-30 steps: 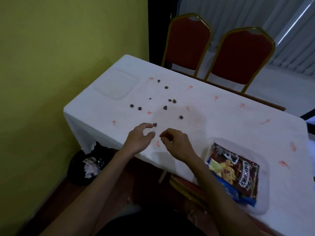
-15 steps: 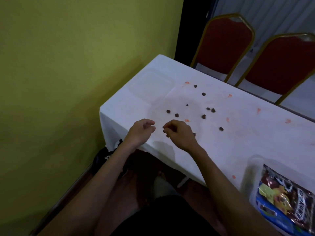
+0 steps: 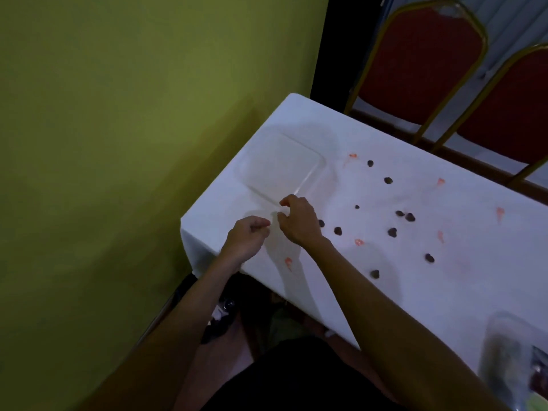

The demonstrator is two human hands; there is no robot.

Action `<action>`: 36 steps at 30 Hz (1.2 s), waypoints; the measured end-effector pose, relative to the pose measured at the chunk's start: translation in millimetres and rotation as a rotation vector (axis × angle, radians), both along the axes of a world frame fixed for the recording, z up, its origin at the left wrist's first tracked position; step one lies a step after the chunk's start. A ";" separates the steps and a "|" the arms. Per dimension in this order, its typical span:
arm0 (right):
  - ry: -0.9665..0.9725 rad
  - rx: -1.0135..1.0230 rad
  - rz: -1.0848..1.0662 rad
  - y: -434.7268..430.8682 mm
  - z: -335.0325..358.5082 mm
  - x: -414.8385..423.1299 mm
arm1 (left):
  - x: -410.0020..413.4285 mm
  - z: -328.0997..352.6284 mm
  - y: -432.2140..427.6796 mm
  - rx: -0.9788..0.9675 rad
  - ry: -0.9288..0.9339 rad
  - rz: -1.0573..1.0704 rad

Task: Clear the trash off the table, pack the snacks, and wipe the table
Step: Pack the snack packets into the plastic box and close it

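Both hands have travelled left along the near edge of the table (image 3: 462, 295) since the earlier frames, and the view has swung with them, so the clear plastic lid (image 3: 281, 167) at the corner now sits just beyond the fingertips and the snack packet has slid almost out of view. The left hand (image 3: 244, 240) hangs over the table's front edge with its fingers curled in against the thumb; whether anything is pinched there cannot be told. The right hand (image 3: 299, 221) is hooked over the cloth just beside the lid's near corner, thumb and forefinger bent toward each other with a small gap, and nothing can be made out between them. The lid is a shallow, rounded-corner rectangle, so transparent that only its glinting rim reads against the smooth white cloth. Small dark, lumpy snack pieces (image 3: 392, 231) lie scattered to the right of the hands, mixed with torn orange-pink scraps (image 3: 288, 263), thin and ragged. At the lower right a clear container (image 3: 504, 345) is cut off by the frame and blurred, its contents unreadable. Under the table corner something dark with pale bits (image 3: 221, 314) is mostly hidden behind the left forearm. Two red padded chairs (image 3: 415, 66) with gold tubular frames stand past the far edge.
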State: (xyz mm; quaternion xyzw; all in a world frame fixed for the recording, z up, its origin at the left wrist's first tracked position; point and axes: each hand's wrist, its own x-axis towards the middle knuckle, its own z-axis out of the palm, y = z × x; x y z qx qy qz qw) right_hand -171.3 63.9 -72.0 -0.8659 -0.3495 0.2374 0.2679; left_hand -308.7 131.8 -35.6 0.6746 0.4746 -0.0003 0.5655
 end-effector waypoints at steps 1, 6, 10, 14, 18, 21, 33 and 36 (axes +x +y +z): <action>-0.035 -0.031 0.020 10.5 -4.3 2.4 | 6.4 -2.2 9.4 -0.007 0.002 0.001; -0.227 -0.160 0.132 36.8 -23.9 13.5 | 19.7 -19.0 40.9 -0.046 0.024 0.036; -0.296 -0.242 0.181 48.3 -26.7 23.2 | 16.8 -31.1 53.2 -0.107 0.019 0.103; -0.351 -0.309 0.306 59.0 -10.8 28.6 | 22.6 -28.1 58.5 -0.162 -0.006 0.137; -0.432 -0.131 0.222 65.6 25.2 22.2 | 24.6 -19.8 62.6 -0.214 -0.034 0.186; -0.395 0.015 0.117 58.8 60.8 13.0 | 25.4 -11.6 60.4 -0.232 -0.062 0.268; 0.066 0.346 -0.225 -90.8 155.5 -49.0 | 16.9 30.9 -16.7 -0.456 -0.291 0.467; 0.133 0.355 -0.332 -144.0 159.8 -65.4 | 16.2 28.8 -56.8 -0.433 -0.236 0.411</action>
